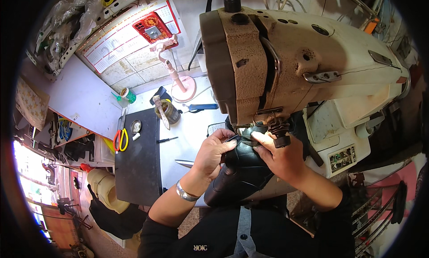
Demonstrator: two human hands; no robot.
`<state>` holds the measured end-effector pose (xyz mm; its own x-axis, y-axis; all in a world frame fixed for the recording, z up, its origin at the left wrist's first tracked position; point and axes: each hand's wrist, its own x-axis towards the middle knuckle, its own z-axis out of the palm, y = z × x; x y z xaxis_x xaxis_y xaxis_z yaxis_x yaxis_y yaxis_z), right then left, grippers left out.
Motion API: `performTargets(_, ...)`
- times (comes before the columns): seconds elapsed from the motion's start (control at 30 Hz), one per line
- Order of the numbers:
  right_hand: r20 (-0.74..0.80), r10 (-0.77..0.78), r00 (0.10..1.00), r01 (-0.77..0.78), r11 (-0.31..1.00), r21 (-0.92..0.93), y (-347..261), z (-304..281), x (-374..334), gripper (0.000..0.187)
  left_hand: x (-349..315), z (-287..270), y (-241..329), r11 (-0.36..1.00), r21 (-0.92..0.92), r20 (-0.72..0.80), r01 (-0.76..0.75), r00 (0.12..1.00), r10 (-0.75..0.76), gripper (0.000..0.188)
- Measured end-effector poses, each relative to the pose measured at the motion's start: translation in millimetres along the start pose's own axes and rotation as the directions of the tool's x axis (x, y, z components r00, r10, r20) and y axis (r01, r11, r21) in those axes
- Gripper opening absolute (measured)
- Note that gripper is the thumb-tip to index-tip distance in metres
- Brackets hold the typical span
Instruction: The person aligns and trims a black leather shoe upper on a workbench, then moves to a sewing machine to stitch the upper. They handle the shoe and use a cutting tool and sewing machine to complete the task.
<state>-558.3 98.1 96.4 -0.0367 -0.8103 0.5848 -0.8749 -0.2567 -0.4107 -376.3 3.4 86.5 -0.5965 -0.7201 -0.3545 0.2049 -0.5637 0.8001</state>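
A large sewing machine [286, 61], brown at its front end and cream toward the right, reaches over the work from the upper right. Beneath its needle area lies a seamed, shiny black leather piece [243, 157], perhaps a boot or bag; I cannot tell which. My left hand [210, 153] pinches its edge between thumb and fingers, left of the presser foot. On the other side, my right hand [279, 155] grips the leather, its fingertips close to the needle area. The machine's head parts hide the needle tip. The leather hangs toward my lap.
On the white table, a black mat [136, 168] bears scissors [120, 139] with red and yellow handles. Behind are a jar [170, 112] with a brush, a blue-handled tool [203, 107] and a pink stand [181, 89] holding a red phone [153, 27]. A pointed blade [184, 163] lies beside my left wrist.
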Motion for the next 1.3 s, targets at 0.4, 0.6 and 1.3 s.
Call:
performTargets(0.4,-0.130,-0.048,0.990,0.084,0.956,0.281,27,30,-11,0.020,1,0,0,0.999,-0.016,0.009,0.028,1.000,-0.028,0.015)
performTargets(0.6,-0.181,-0.096,0.979,0.143,0.954,0.265,32,36,-13,0.020,2,0,-1,0.999,-0.027,-0.001,0.025,1.000,-0.025,0.014)
performTargets(1.3,-0.109,-0.042,0.993,0.055,0.991,0.124,13,16,-9,0.012,1,0,0,0.999,-0.038,0.002,0.038,0.999,-0.038,0.015)
